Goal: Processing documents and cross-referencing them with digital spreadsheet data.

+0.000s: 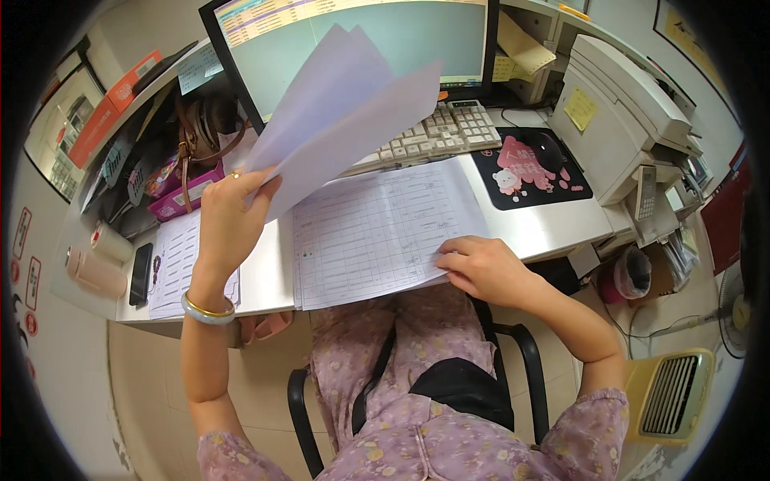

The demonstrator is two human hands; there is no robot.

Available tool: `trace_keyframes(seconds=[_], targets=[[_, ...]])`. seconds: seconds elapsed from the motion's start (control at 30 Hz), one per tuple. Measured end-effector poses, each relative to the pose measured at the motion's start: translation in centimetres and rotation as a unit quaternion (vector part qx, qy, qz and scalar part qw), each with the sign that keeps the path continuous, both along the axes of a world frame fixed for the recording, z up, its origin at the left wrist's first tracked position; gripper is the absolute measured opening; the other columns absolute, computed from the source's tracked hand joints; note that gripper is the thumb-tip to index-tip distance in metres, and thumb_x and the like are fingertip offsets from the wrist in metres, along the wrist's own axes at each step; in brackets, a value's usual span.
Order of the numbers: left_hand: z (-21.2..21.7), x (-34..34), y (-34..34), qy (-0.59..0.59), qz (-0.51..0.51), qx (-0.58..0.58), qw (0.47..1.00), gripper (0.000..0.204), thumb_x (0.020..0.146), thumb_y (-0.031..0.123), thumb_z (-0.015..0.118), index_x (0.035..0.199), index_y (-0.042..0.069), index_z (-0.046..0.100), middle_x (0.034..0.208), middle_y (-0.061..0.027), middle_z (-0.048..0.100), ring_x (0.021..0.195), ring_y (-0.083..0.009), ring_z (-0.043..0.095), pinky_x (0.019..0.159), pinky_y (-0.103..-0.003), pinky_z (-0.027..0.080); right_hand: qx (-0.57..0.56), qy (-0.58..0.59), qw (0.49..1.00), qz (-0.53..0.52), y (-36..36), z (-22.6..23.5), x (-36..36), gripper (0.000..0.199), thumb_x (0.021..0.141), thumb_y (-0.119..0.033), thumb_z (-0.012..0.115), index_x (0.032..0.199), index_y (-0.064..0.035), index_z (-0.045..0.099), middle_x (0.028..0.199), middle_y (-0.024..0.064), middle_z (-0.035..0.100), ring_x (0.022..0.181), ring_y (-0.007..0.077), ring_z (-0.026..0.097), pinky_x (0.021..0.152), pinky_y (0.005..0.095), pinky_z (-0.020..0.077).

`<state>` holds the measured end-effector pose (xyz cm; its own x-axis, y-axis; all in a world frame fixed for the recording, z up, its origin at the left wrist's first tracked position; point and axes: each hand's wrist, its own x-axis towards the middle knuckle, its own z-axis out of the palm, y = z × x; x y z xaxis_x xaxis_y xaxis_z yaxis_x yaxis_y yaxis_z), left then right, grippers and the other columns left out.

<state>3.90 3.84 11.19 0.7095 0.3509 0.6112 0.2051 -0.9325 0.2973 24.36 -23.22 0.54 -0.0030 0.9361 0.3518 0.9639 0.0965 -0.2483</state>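
Note:
My left hand [234,216] pinches several raised sheets of paper [345,120] by their lower left edge. They fan upward in front of the monitor [441,48] and hide part of the screen and keyboard. Below them, a stack of printed table forms [377,232] lies on the desk, its front edge reaching past the desk's edge. My right hand [481,268] rests on the stack's lower right corner with its fingers curled; whether they grip the edge of a sheet cannot be made out.
A keyboard [449,128] stands behind the papers, with a black mouse [548,152] on a patterned mouse pad [505,180] to its right. A printer [609,120] fills the right side. At left lie another printed sheet [172,264], a phone [140,274] and a pink bottle [96,272].

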Motion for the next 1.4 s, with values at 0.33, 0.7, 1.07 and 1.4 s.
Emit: trace_keyframes(seconds=[0.33, 0.7, 1.07, 1.4], targets=[[0.2, 0.0, 0.2, -0.006, -0.017, 0.025, 1.0, 0.019, 0.084, 0.008, 0.064, 0.101, 0.005, 0.072, 0.076, -0.0186, 0.064, 0.066, -0.0311, 0.062, 0.061, -0.035, 0.045, 0.005, 0.003, 1.0, 0.001, 0.2, 0.0, 0.0, 0.015, 0.081, -0.012, 0.066, 0.095, -0.0077, 0.066, 0.1, 0.0082, 0.065, 0.089, 0.0274, 0.064, 0.073, 0.0371, 0.0533], [0.1, -0.5, -0.3, 0.02, -0.018, -0.007, 1.0, 0.021, 0.083, 0.008, 0.064, 0.103, 0.007, 0.072, 0.082, -0.018, 0.067, 0.068, -0.0313, 0.064, 0.063, -0.035, 0.048, -0.014, 0.008, 1.0, -0.01, 0.1, 0.4, -0.1, 0.018, 0.078, -0.012, 0.067, 0.095, -0.0082, 0.067, 0.102, 0.0085, 0.066, 0.087, 0.0277, 0.065, 0.074, 0.0371, 0.0535], [-7.6, -1.2, -2.9, 0.203, -0.119, -0.087, 0.968, 0.023, 0.08, 0.011, 0.062, 0.101, 0.006, 0.071, 0.093, -0.0139, 0.069, 0.082, -0.0337, 0.065, 0.074, -0.038, 0.052, -0.015, -0.002, 1.0, -0.016, 0.1, 0.4, 0.2, 0.017, 0.079, -0.014, 0.065, 0.095, -0.0086, 0.067, 0.101, 0.0079, 0.066, 0.087, 0.0285, 0.065, 0.075, 0.038, 0.0533], [-7.9, -2.0, -2.4, 0.14, -0.128, -0.111, 0.976, 0.023, 0.085, 0.015, 0.065, 0.105, 0.006, 0.07, 0.087, -0.0166, 0.066, 0.08, -0.0347, 0.064, 0.072, -0.04, 0.05, -0.016, -0.002, 1.0, -0.015, -0.3, -0.1, 0.2, 0.02, 0.081, -0.016, 0.065, 0.099, -0.0089, 0.067, 0.102, 0.0075, 0.066, 0.096, 0.0274, 0.063, 0.076, 0.0377, 0.0536]])
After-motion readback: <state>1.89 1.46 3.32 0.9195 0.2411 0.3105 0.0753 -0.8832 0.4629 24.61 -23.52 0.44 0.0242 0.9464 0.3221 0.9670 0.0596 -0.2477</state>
